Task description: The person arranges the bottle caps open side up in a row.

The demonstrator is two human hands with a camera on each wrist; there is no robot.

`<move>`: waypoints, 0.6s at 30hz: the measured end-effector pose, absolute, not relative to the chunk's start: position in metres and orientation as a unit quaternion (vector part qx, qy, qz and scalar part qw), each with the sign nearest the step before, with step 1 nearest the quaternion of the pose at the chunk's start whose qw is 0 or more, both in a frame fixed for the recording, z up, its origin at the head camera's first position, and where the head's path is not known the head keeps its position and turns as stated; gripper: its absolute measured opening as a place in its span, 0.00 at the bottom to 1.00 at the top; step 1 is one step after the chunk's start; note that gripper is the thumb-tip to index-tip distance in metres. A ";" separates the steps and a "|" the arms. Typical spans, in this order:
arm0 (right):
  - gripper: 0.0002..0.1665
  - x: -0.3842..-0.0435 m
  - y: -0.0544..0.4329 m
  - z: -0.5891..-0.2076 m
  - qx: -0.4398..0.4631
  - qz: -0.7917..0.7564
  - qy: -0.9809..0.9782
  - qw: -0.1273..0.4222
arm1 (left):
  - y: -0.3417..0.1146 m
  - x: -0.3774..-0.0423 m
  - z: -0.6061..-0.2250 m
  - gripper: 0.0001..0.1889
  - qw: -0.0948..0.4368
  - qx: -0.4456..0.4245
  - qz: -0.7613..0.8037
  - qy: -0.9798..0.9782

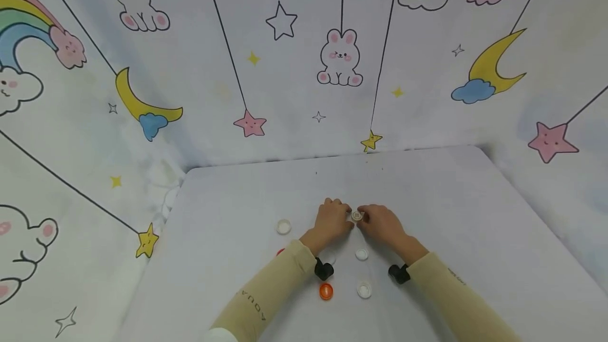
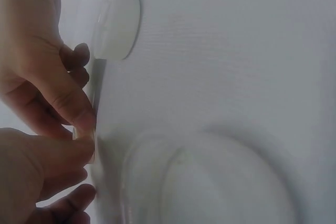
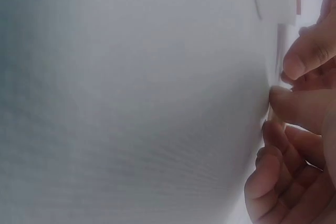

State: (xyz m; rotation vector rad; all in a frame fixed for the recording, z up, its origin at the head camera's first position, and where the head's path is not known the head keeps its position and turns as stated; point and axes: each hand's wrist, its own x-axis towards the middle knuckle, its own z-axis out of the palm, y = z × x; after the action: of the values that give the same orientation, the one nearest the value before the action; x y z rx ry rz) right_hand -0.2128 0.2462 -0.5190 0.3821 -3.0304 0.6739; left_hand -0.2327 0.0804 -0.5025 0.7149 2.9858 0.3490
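Note:
A small pale round cap (image 1: 357,216) with a ringed top sits between my two hands. My right hand (image 1: 382,222) pinches it from the right between thumb and forefinger. From the opposite side my left hand (image 1: 332,219) holds its thumb and finger curled at the cap's left edge. Seen from the left wrist, the left thumb (image 2: 73,150) overlaps a beige edge of the cap (image 2: 92,156), with the right thumb tip just above. The right wrist view has the cap mostly hidden behind the right thumb (image 3: 296,103).
White round caps lie nearby: one (image 1: 283,227) to the left, two (image 1: 362,254) (image 1: 364,290) nearer me. An orange cap (image 1: 326,291) lies below the left wrist, and a red one (image 1: 280,252) peeks out beside the left sleeve. The white table (image 1: 228,199) meets a cartoon-printed backdrop.

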 end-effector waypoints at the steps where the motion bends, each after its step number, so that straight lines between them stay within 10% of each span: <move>1: 0.21 -0.213 0.246 -0.519 0.122 0.216 -0.969 0.008 | 0.080 -0.233 -0.504 0.18 0.025 0.231 0.111 0.966; 18: 0.17 -0.209 0.243 -0.520 0.118 0.216 -0.969 0.032 | 0.082 -0.233 -0.511 0.12 0.007 0.229 0.157 0.961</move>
State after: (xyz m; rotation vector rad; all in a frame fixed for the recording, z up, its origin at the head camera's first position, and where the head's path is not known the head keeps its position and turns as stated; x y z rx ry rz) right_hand -0.2086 0.2431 -0.5203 0.3619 -2.9834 0.6662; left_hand -0.2330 0.0819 -0.5107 0.7151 3.0055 0.4918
